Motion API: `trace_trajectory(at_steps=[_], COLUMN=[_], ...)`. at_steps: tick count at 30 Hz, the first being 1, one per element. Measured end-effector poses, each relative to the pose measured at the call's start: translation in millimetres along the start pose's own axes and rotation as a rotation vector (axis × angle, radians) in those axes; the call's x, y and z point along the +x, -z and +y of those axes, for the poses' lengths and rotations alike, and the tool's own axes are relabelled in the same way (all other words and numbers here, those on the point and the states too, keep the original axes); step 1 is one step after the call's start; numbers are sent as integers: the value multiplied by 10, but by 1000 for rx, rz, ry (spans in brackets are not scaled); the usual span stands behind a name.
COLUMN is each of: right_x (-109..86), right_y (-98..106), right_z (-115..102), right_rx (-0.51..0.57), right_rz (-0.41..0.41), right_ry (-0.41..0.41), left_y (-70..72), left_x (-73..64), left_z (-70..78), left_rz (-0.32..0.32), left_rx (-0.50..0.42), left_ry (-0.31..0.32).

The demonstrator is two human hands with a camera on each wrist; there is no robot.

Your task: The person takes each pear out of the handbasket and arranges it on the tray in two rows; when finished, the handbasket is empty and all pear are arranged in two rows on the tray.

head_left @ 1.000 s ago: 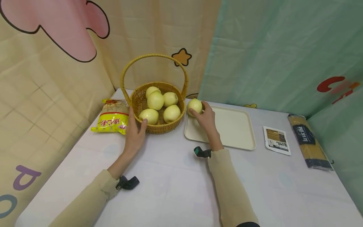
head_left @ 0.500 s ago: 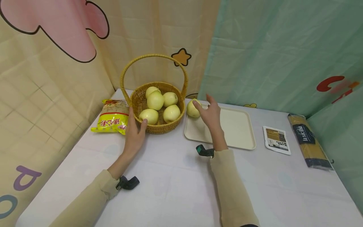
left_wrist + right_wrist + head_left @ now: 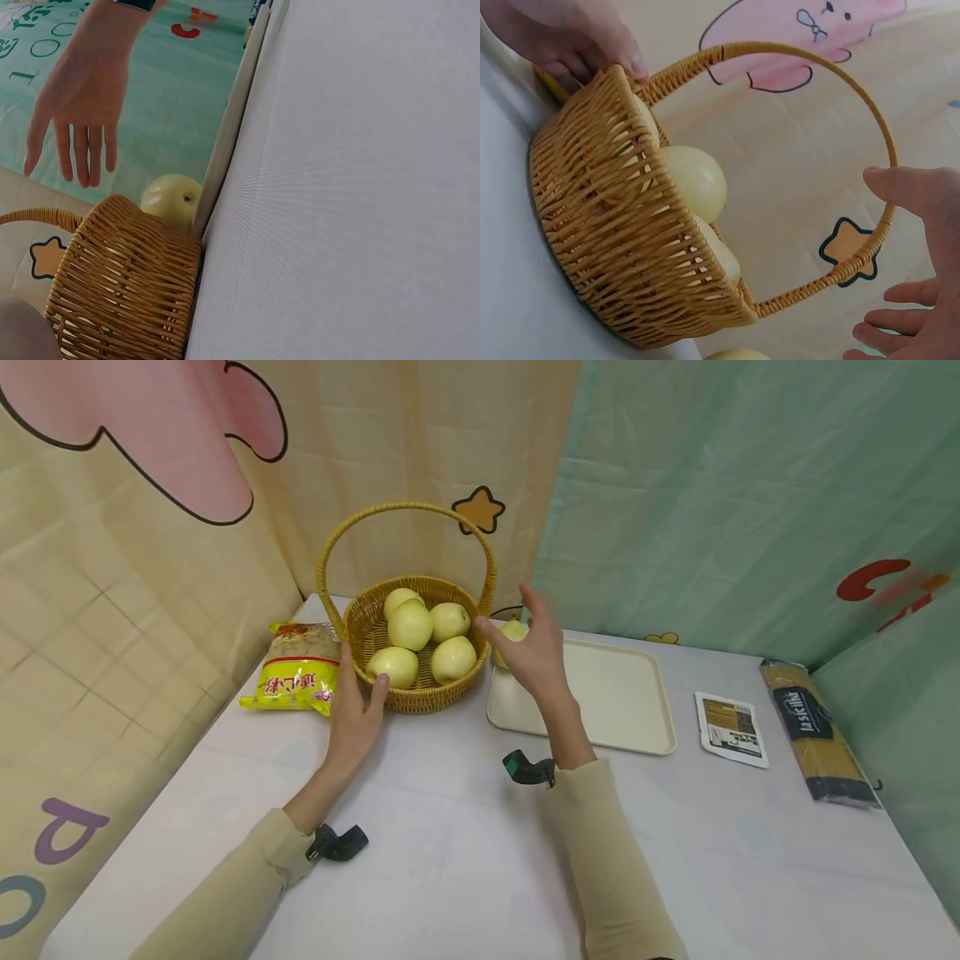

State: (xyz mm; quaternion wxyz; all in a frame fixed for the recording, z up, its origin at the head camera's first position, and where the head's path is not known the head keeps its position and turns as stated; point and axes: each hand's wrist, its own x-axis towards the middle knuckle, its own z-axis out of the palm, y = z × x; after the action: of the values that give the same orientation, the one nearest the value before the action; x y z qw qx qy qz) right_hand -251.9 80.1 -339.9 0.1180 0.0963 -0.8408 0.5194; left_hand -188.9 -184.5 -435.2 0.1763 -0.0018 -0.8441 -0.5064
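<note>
On a white-covered tabletop (image 3: pixel 450 843), five pale fruits (image 3: pixel 411 625) sit in a wicker basket (image 3: pixel 427 700) and a sixth fruit (image 3: pixel 514 630) rests on a cream tray (image 3: pixel 626 702).

Head view: the left hand (image 3: pixel 356 720) clasps the basket's rim; the right hand (image 3: pixel 542 658), grip released, hovers by the sixth fruit. The work appears barely begun: if the tray is the destination, one fruit is placed and five are left. Left-wrist view: the sixth fruit, smooth, rounded and yellow-green with a dark dimple, lies just beside the basket. Right-wrist view: pale, plump fruits show above the rim and through the weave.
</note>
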Motion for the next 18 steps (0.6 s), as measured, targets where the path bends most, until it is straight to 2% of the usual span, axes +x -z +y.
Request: trace_trajectory(at_steps=[5, 9, 18], right_x=[-52, -94, -167], right_y=[-144, -272, -527], right_z=[-71, -93, -133], right_rx=[-64, -73, -89], right_rz=[-40, -74, -165], right_ry=[36, 79, 107], left_y=[-2, -2, 6], left_x=[5, 12, -7], left_z=[0, -3, 5], left_rz=[3, 6, -1], left_rx=[-5, -8, -4], left_ry=[-5, -10, 1])
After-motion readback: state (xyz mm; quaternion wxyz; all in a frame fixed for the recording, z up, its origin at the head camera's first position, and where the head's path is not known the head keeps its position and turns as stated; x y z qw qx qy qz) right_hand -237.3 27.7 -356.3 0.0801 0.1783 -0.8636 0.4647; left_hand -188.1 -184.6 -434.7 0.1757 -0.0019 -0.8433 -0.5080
